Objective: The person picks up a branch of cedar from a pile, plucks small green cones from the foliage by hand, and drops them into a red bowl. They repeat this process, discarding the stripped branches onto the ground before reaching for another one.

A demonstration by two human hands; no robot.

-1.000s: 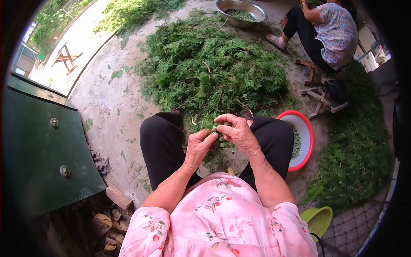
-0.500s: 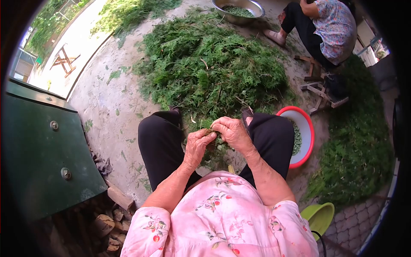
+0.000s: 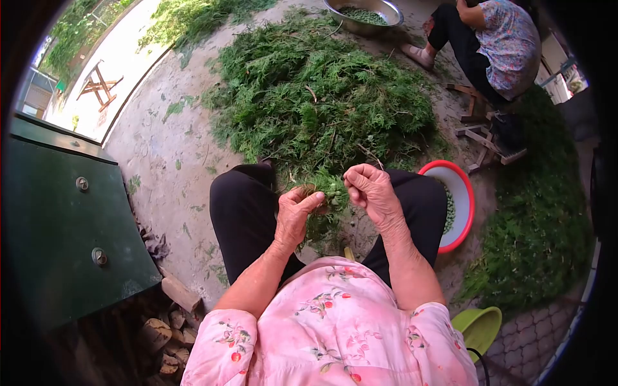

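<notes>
My left hand [image 3: 296, 215] is closed around a green conifer sprig [image 3: 332, 186] between my knees, with the thumb pressed along the fingers. Just to the right of the sprig, my right hand [image 3: 375, 196] is raised with its thumb and fingertips pinched together. Whatever sits in that pinch is too small to make out. Beyond both hands spreads a large heap of cut evergreen branches [image 3: 315, 96]. By my right knee stands a white basin with a red rim [image 3: 469, 209], holding small green cones or berries [image 3: 449, 211].
At the back, a metal bowl [image 3: 394, 20] holds more green pieces beside a seated person [image 3: 508, 48]. Low wooden stools [image 3: 479, 138] and more greenery [image 3: 534, 225] lie right. A green cabinet [image 3: 58, 225], firewood [image 3: 168, 347] and a lime-green container [image 3: 479, 328] are close by.
My right hand has moved right, away from my left hand, and the two are now apart. The left hand has stayed nearly in place, with the sprig showing more between them.
</notes>
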